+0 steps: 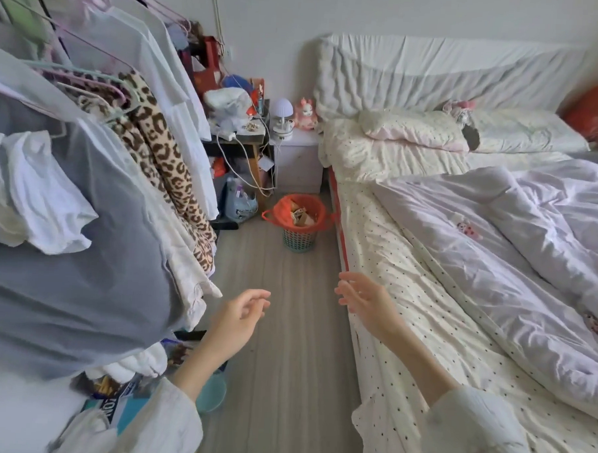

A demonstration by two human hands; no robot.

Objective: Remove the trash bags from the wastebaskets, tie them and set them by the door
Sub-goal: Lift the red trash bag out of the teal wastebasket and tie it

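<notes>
Fingers: both hands empty; left hand (240, 314) loosely curled with fingers apart, right hand (363, 299) spread open, palm turned inward, holding nothing.
Hands, position: raised over the bare strip of pale wood-grain floor (285, 345), well short of the basket.
Task item: orange plastic trash bag (293, 209) lining a small teal lattice wastebasket (298, 241); bag rim folded over the basket edge, handle loops hanging at the sides, paper and packaging scraps visible inside.
Location of item: on the floor at the far end of the aisle, just beside the bed's red-edged corner and near the white bedside cabinet (298, 164).
Progress: judged at the start; bag still seated in the basket, untied, nothing carried.
Remaining: reach the basket, lift the bag out, knot it, take it to the door; any other wastebaskets are not visible, nor is the door.
Left flank: crowded clothes rack (87, 183) with grey, white and leopard-print garments hanging into the aisle.
Right flank: bed with dotted cream sheet (407, 299) and crumpled white quilt (530, 236).
Obstructions: narrow passage only; white cables (255, 176) trail near the basket and could snag.
</notes>
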